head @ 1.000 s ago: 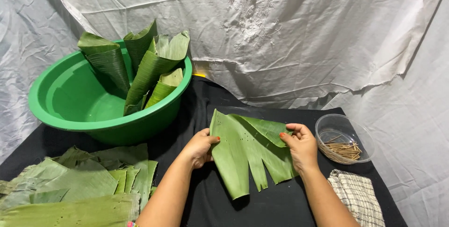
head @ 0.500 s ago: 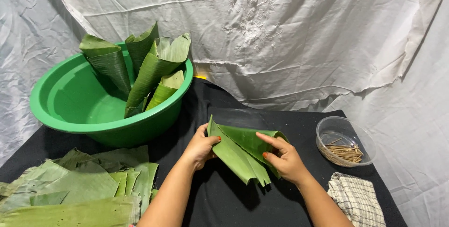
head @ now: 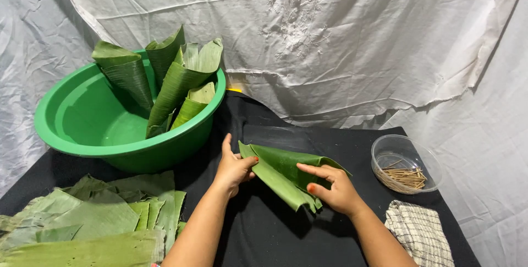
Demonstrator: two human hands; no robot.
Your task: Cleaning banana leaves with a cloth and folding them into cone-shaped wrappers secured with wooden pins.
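At the middle of the black-covered table (head: 264, 239), a folded green banana leaf (head: 286, 171) is held between both hands. The left hand (head: 234, 168) pinches its left corner, thumb on top; the right hand (head: 333, 190) clasps its right side. A round green plastic basin (head: 82, 118) holding rolled leaf cones (head: 176, 83) sits at the far left corner.

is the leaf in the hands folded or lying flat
Folded. The banana leaf is doubled over itself into a partial cone, pinched by the left hand and the right hand.
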